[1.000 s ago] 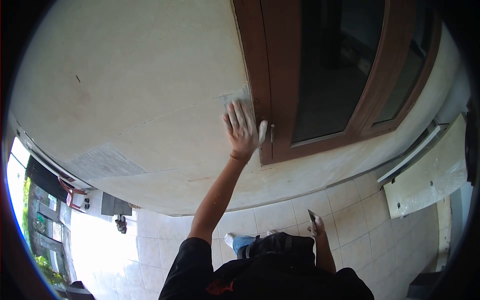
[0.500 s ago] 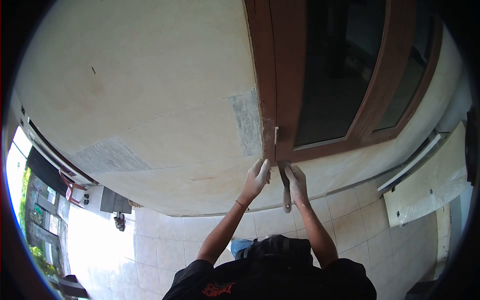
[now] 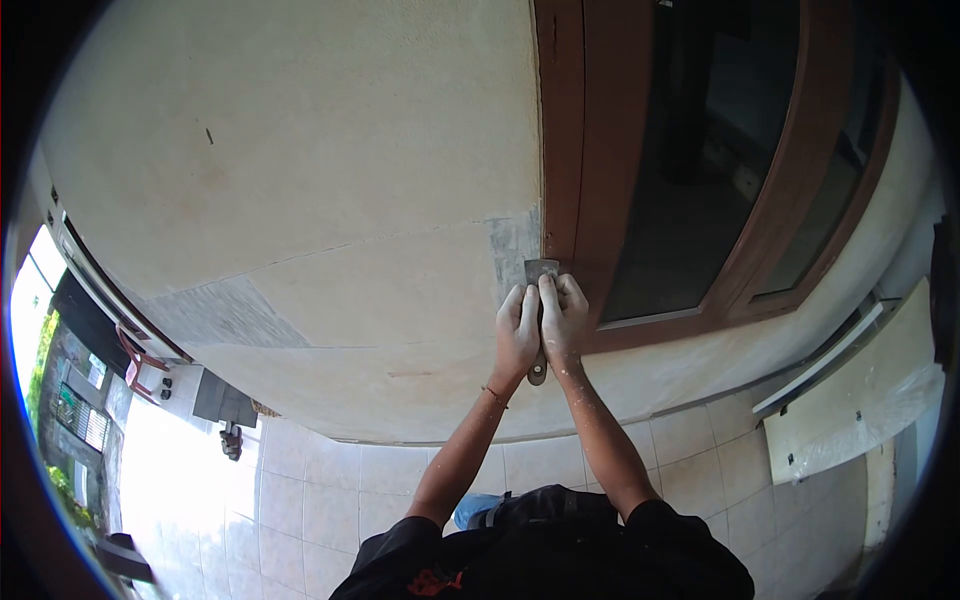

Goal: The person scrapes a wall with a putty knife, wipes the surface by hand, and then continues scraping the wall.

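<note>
A putty knife (image 3: 541, 268) stands with its blade up against the wall, at the right edge of a grey scraped patch (image 3: 508, 243), beside the brown window frame (image 3: 563, 180). My right hand (image 3: 564, 315), whitened with dust, is closed round its handle with the thumb up near the blade. Pressed close on the other side is my left hand (image 3: 516, 328), also dusty, its fingers curled against the tool. The handle's end with its hole shows below, between my wrists. Part of the handle is hidden by my hands.
The cream wall (image 3: 350, 170) carries a second grey patch (image 3: 230, 312) at lower left and thin cracks. Glass panes sit in the frame at right. A pale panel (image 3: 850, 390) leans at far right. Tiled floor (image 3: 300, 480) lies below; a red chair (image 3: 140, 365) stands far left.
My right hand has raised the putty knife from below the frame's corner to the grey patch. My left hand has come up and joined it on the tool. The view has shifted slightly.
</note>
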`<action>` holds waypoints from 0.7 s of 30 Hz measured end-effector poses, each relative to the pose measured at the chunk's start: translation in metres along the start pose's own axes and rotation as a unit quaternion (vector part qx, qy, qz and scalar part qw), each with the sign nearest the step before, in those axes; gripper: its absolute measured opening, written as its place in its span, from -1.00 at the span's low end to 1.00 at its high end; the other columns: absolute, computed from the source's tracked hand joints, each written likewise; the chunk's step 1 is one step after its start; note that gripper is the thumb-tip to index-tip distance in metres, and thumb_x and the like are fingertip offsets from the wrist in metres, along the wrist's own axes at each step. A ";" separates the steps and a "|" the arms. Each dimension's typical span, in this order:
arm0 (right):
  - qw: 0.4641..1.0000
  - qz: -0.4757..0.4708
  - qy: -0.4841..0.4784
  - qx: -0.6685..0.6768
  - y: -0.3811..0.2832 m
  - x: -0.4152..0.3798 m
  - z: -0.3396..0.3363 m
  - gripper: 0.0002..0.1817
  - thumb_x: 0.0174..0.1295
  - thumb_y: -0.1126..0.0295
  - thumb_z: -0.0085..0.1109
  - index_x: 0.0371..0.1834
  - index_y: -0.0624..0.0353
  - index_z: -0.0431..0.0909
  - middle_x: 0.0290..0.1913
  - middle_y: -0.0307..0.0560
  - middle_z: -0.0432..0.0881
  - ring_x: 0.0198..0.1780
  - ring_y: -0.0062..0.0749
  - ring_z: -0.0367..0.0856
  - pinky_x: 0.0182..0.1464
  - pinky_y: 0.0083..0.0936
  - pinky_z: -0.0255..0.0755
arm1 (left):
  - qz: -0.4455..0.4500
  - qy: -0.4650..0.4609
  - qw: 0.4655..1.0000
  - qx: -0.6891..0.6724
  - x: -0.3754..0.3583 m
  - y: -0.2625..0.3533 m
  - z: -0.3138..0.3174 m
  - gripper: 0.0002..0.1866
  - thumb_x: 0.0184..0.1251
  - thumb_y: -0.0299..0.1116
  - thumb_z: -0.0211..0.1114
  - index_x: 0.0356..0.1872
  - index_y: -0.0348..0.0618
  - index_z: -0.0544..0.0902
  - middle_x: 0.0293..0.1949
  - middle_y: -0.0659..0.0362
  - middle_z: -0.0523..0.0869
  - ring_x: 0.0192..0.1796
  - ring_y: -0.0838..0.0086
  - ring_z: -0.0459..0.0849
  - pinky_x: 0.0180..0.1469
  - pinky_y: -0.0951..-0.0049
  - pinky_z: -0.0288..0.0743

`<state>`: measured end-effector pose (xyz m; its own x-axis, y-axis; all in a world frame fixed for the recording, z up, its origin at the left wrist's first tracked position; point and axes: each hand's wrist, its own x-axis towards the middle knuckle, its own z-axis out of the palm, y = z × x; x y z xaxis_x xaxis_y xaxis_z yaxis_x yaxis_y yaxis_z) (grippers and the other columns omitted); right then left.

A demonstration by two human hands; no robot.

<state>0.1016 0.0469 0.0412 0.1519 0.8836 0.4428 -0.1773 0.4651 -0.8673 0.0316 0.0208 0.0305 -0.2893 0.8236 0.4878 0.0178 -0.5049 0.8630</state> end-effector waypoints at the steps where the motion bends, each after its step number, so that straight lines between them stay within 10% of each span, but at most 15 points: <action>1: 1.000 0.012 -0.002 0.020 -0.004 0.000 0.002 -0.66 0.44 0.35 0.15 -0.54 0.14 0.36 -0.57 -0.45 0.33 -0.50 -0.84 0.22 -0.49 -0.68 0.12 | -0.005 -0.003 1.000 -0.012 0.001 -0.003 -0.002 -0.74 0.62 -0.36 0.00 -0.36 -0.24 0.43 -0.42 0.34 0.43 -0.29 0.72 0.33 -0.29 0.57 0.31; 21: 1.000 0.024 0.011 -0.006 -0.011 0.003 0.005 -0.63 0.38 0.40 0.21 -0.59 0.18 0.34 -0.65 -0.42 0.35 -0.54 -0.83 0.23 -0.52 -0.68 0.14 | -0.042 0.005 0.996 -0.082 0.004 0.012 0.004 -0.74 0.63 -0.36 -0.03 -0.33 -0.24 0.46 -0.38 0.33 0.49 -0.24 0.71 0.37 -0.24 0.58 0.35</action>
<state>0.0994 0.0449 0.0537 0.1642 0.9038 0.3953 -0.1729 0.4209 -0.8905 0.0343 0.0191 0.0427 -0.2920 0.8627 0.4129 -0.1628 -0.4703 0.8674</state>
